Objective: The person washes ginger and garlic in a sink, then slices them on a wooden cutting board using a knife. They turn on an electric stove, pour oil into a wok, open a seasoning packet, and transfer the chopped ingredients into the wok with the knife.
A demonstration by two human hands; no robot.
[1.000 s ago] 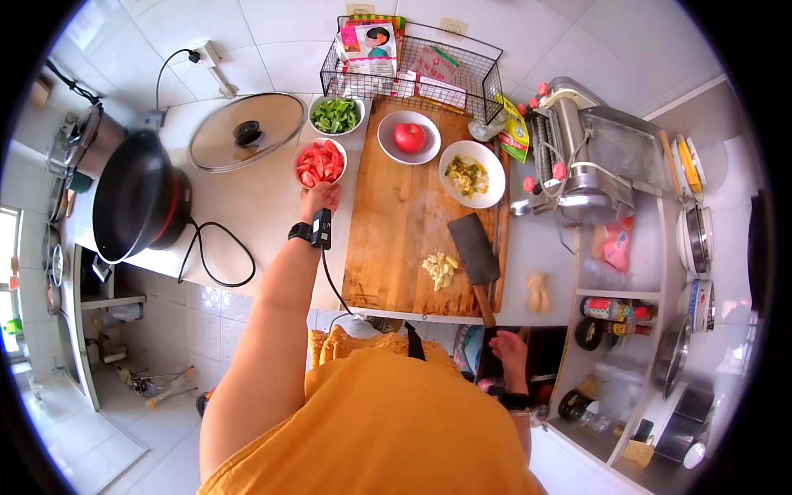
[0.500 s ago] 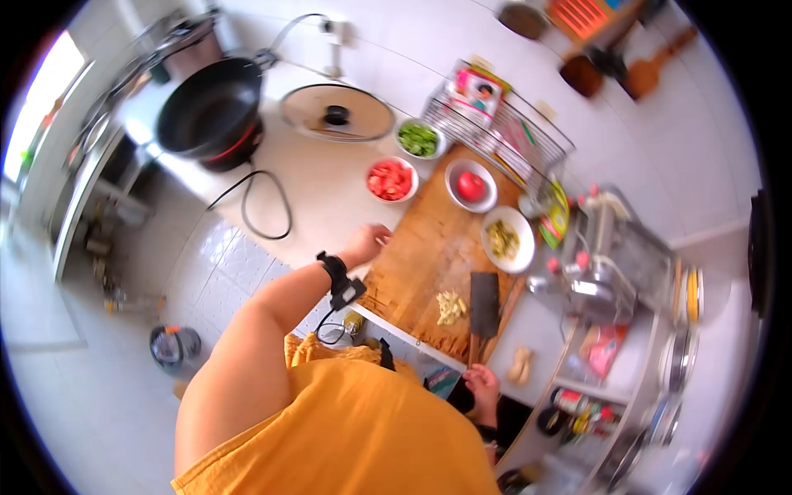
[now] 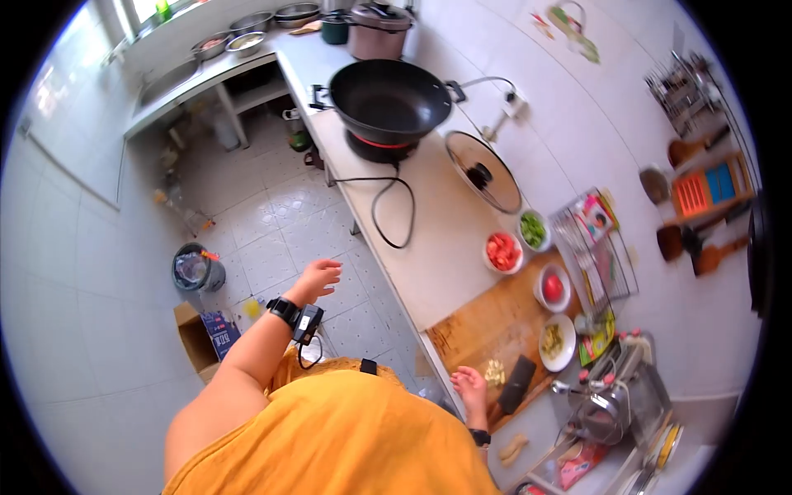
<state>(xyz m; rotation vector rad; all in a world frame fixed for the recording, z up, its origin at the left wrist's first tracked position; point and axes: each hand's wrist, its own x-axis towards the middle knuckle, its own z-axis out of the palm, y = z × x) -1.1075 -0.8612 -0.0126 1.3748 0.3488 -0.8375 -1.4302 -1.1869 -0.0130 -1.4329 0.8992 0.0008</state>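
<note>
Insp. note. L hand (image 3: 318,280), approx. 8 o'clock nr. centre, over floor: fingers extended & apart, nothing held. R hand (image 3: 469,384), 5 o'clock, by near edge of board (image 3: 462,326): fingers loosely parted, no obj. seen in grip. Cleaver (image 3: 517,384) lies flat on board's R side, between 4 & 5 o'clock, handle twd. person; contact w/ R hand can't be confirmed. Chopped garlic (image 3: 495,372) just beside blade.

Handling adv. (judgement): hands free, body apparently turning. Keep R hand & sleeve clear of cleaver handle, so blade isn't swung; feet settled before L arm extends; avoid snagging cord (image 3: 413,210), looped nr. counter edge, below pan (image 3: 388,103) at 12 o'clock.

Diff. vs. 0.5 s ago: view swung twd. pan, now top centre, was approx. 10 o'clock; L hand off board's L edge, now out over floor; sink (image 3: 169,85) at 10–11 o'clock now shown. Cleaver, garlic & tomato bowl (image 3: 502,252) (3 o'clock) appear unmoved on their surfaces.
</note>
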